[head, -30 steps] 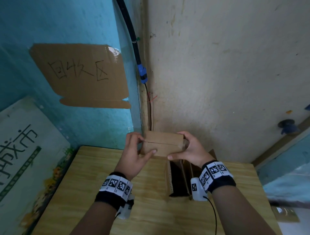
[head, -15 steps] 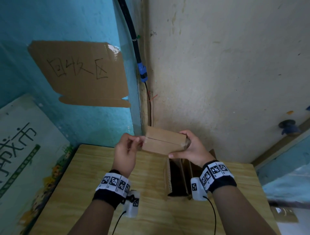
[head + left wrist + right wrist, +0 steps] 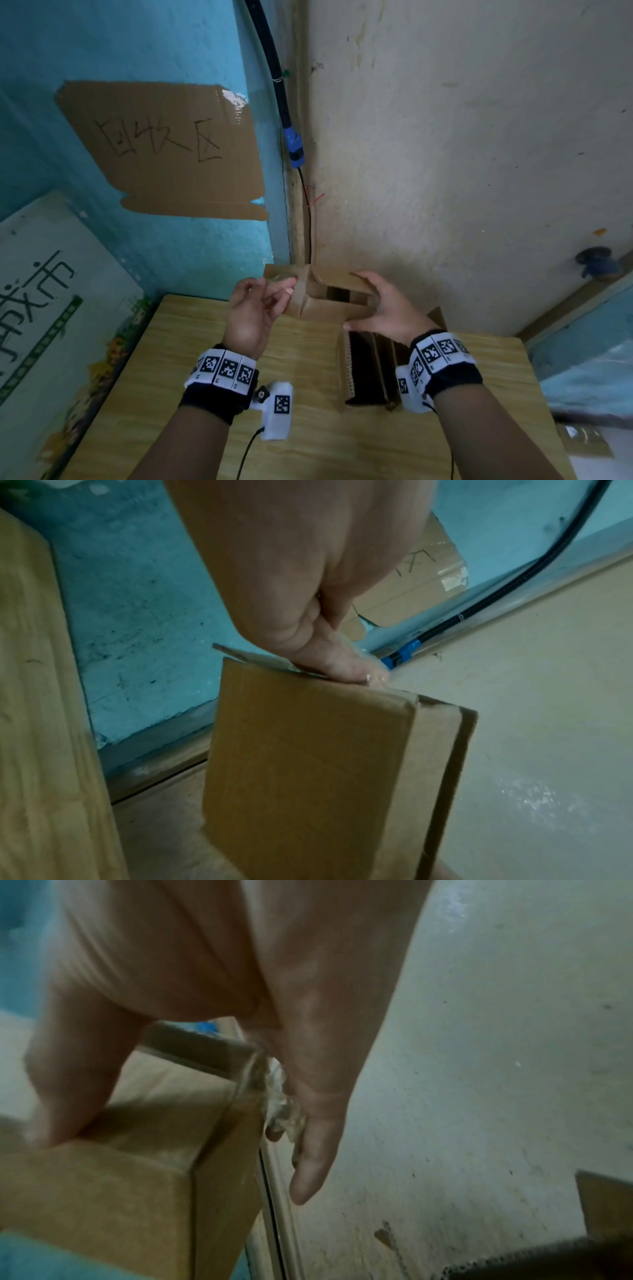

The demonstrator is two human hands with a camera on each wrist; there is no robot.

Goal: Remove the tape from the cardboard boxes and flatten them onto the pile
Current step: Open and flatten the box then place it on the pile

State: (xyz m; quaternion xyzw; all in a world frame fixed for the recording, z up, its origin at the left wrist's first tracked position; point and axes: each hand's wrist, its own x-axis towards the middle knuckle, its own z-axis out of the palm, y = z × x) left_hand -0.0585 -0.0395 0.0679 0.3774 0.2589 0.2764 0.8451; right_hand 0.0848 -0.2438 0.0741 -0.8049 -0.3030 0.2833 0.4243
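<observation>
I hold a small brown cardboard box [image 3: 329, 310] in the air above the back of the wooden table [image 3: 205, 394]. My right hand [image 3: 373, 301] grips its right end, thumb below and fingers on top. My left hand [image 3: 286, 287] pinches a strip of clear tape [image 3: 279, 281] at the box's left end. The top flaps stand apart, showing a dark gap. In the left wrist view the fingertips [image 3: 346, 669] pinch tape at the top edge of the box [image 3: 308, 764]. In the right wrist view crumpled clear tape [image 3: 284, 1104] sits between my fingers [image 3: 308, 1150] and the box [image 3: 137, 1191].
More cardboard boxes [image 3: 363, 370] stand on the table under my right wrist. A cardboard sign [image 3: 171, 147] hangs on the blue wall. A black cable [image 3: 274, 68] with a blue connector [image 3: 293, 147] runs down the corner. A poster [image 3: 51, 308] leans at the left.
My left hand has moved from gripping the box's left end to pinching the tape and pulling it leftward. The box's top flaps, closed before, now gape apart.
</observation>
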